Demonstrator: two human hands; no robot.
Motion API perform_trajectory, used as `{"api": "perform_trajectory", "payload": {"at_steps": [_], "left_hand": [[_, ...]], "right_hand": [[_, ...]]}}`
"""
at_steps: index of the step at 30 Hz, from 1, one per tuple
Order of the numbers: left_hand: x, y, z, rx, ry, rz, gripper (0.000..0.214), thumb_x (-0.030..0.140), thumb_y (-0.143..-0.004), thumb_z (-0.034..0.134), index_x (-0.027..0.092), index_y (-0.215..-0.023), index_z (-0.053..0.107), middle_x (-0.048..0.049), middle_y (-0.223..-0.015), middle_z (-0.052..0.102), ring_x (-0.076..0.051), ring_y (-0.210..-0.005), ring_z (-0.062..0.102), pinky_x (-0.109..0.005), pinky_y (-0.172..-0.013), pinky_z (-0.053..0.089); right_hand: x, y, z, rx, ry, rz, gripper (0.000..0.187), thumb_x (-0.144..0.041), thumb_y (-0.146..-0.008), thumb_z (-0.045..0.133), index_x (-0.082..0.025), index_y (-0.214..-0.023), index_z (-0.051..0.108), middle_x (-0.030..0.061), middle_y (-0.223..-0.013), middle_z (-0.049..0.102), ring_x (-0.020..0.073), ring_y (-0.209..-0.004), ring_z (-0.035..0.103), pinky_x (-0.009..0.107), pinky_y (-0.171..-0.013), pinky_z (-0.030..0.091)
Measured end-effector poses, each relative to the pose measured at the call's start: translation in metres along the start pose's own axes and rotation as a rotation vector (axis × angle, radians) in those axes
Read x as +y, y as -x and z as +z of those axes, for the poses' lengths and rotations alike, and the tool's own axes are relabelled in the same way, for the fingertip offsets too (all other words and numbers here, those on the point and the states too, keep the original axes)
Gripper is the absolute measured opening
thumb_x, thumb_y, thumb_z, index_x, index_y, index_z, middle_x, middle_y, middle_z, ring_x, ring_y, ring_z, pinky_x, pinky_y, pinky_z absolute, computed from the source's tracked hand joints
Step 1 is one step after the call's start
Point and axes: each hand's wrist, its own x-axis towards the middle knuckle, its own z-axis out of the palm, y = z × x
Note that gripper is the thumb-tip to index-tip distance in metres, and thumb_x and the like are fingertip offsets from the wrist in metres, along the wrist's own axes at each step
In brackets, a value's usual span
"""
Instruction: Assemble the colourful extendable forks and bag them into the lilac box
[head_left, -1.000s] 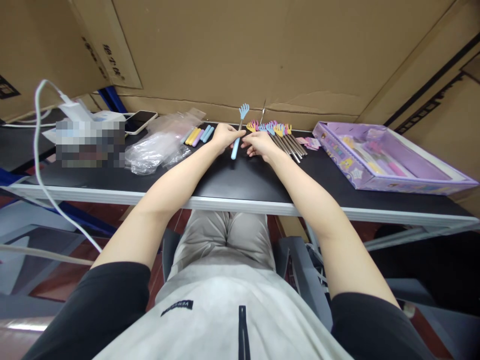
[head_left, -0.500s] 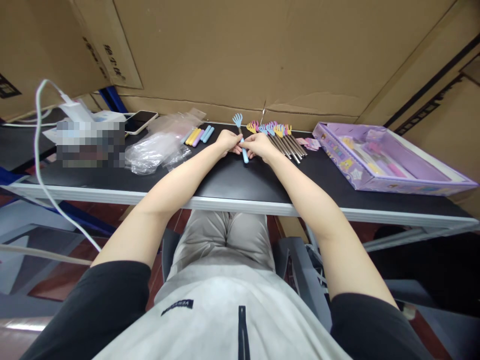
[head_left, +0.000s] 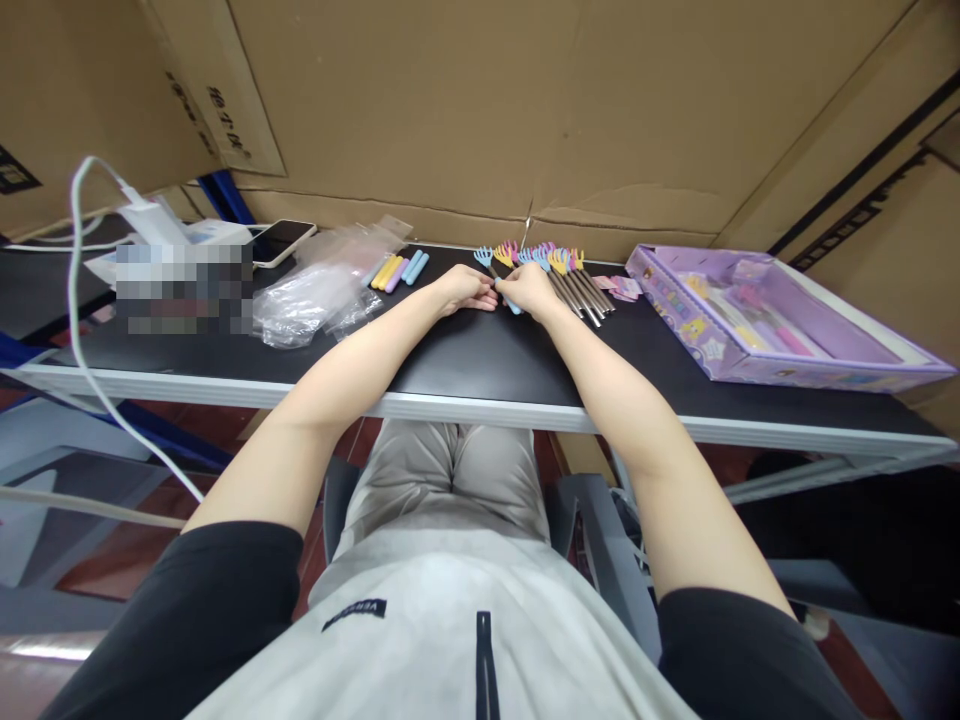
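Over the black tabletop point(head_left: 480, 365), held the blue claw-headed stick point(head_left: 492, 270) pinched in the right hand point(head_left: 531, 288), claw point(head_left: 484, 256) toward eleven o'clock and handle point(head_left: 514, 306) toward five, and had the left hand point(head_left: 463, 288) loosely curled just beside at nine o'clock, contact impossible to tell.

We see one hand-shaped scratcher point(head_left: 492, 269): light-blue claw, dark shaft, light-blue handle partly hidden. Slanted, far middle of worktop point(head_left: 480, 360), claw far-left, handle end near-right, in right grip point(head_left: 529, 287).
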Motion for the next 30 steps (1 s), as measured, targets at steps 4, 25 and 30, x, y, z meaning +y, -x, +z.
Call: {"api": "perform_trajectory", "payload": {"at_steps": [4,25,30], "left_hand": [[0.000,0.001,0.000,-0.023,-0.032,0.020,0.037,-0.014,-0.093,0.045,0.011,-0.077,0.067,-0.0022,-0.057,0.066,-0.010,-0.054,0.065,-0.035,-0.095,0.065],[0.054,0.015,-0.054,0.150,-1.193,0.246,0.019,0.012,-0.080,0.080,0.016,-0.098,0.082,-0.0109,-0.111,0.081,-0.035,-0.131,0.068,-0.040,-0.117,0.048],[0.080,0.032,-0.106,0.364,-1.352,0.027,0.054,0.007,-0.080,0.083,-0.002,-0.132,0.069,-0.0304,-0.153,0.060,-0.047,-0.147,0.052,-0.060,-0.125,0.037]], "right_hand": [[0.000,-0.002,-0.002,0.009,0.152,-0.029,0.015,-0.020,-0.088,0.069,-0.010,-0.081,0.078,0.0172,-0.081,0.077,0.0305,-0.096,0.076,0.037,-0.092,0.058],[-0.008,0.007,-0.011,-0.093,0.277,-0.054,0.028,-0.017,-0.096,0.062,-0.002,-0.109,0.082,0.0248,-0.115,0.079,0.0330,-0.117,0.075,0.037,-0.103,0.056],[-0.006,0.005,-0.007,-0.071,0.284,-0.043,0.027,-0.018,-0.096,0.063,-0.004,-0.108,0.082,0.0248,-0.115,0.079,0.0350,-0.120,0.074,0.042,-0.107,0.056]]}}
